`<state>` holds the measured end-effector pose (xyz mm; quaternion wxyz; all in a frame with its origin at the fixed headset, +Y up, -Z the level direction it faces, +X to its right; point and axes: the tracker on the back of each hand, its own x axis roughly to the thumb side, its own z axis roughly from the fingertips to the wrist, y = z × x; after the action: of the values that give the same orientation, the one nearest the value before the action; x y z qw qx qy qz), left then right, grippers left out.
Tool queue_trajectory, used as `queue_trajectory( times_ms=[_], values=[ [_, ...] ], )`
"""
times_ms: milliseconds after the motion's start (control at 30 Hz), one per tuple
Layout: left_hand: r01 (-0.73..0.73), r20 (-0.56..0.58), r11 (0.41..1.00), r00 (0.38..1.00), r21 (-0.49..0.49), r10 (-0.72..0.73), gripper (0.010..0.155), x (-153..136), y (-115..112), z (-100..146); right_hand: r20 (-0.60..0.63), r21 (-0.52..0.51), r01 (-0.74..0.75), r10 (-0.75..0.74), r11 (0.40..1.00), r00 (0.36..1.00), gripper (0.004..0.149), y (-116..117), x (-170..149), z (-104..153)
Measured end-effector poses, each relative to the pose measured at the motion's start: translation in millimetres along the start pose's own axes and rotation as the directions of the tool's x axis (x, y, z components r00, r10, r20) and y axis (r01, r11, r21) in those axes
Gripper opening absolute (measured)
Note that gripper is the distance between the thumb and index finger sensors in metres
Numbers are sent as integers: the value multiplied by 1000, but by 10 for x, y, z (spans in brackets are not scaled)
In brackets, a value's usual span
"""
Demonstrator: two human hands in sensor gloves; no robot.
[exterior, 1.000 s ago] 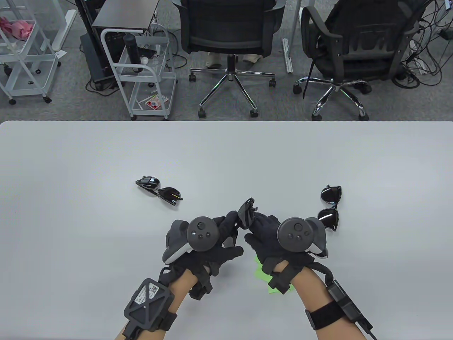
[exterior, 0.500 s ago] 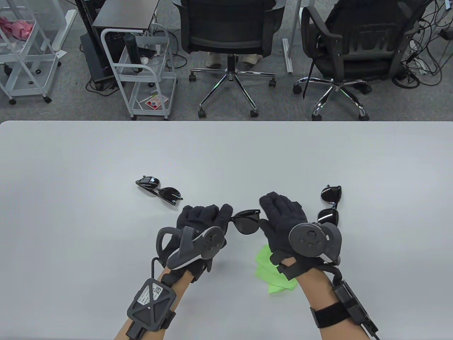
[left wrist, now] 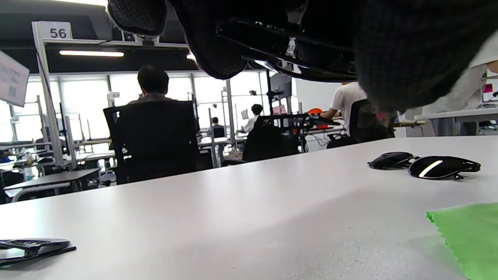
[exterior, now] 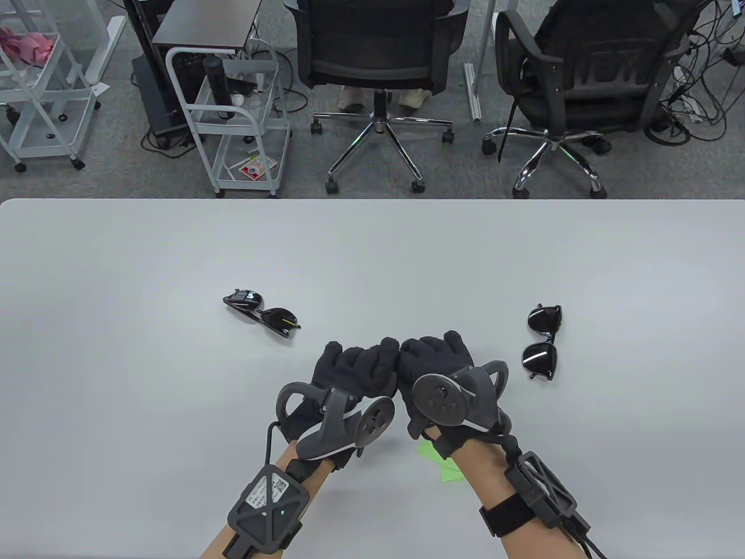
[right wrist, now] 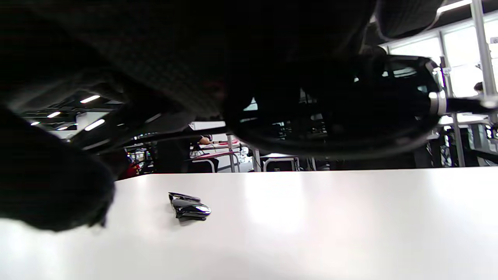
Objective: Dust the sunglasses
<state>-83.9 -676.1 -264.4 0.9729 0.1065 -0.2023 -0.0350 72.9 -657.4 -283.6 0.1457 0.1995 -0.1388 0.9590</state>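
The bench (exterior: 372, 250) is a wide pale grey slab with a matte top, its far edge running straight across the table view. Beyond it lies grey carpet with two black office chairs (exterior: 375, 70), a white wire trolley (exterior: 233, 116) and loose cables (people sit at other desks in the left wrist view).

The left hand (exterior: 349, 372) and right hand (exterior: 433, 364) meet knuckle to knuckle near the front middle, fingers curled round a pair of sunglasses (left wrist: 295, 62) held up off the surface, hidden from above but seen from below in both wrist views.

A second pair (exterior: 262, 314) lies to the left, a third pair (exterior: 543, 342) to the right. A green cloth (exterior: 440, 460) lies flat under the right wrist.
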Motion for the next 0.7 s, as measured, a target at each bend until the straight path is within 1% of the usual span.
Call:
queue_trajectory(
  times_ms=[67, 100, 133, 200, 300, 367, 533, 700],
  values=[
    [-4, -62, 999, 998, -39, 2, 107, -122, 4, -22, -32, 40, -2, 4, 999, 999, 38, 35, -71, -98],
    [-23, -107, 999, 994, -39, 19, 107, -242, 13, -26, -63, 81, -2, 7, 997, 998, 38, 76, -140, -175],
    [-39, -138, 999, 990, -30, 35, 106, -321, 19, -24, -84, 100, 3, 6, 995, 996, 38, 106, -184, -214],
    [-81, -241, 996, 968, -25, 72, 103, -582, 16, -17, -126, 120, 20, -4, 993, 992, 38, 245, -338, -359],
    [-157, -320, 985, 939, -74, 125, 102, -798, -106, -6, -194, 183, 31, 5, 983, 981, 38, 448, -496, -505],
    [-159, -335, 979, 936, -123, 110, 102, -852, -178, -11, -215, 218, 7, 41, 976, 976, 37, 583, -585, -605],
    [-131, -317, 982, 945, -140, 81, 101, -801, -213, -62, -224, 303, -39, 111, 952, 968, 37, 840, -690, -700],
    [-117, -302, 981, 951, -154, 66, 101, -765, -238, -79, -182, 369, -101, 178, 924, 967, 36, 957, -671, -717]
  ],
)
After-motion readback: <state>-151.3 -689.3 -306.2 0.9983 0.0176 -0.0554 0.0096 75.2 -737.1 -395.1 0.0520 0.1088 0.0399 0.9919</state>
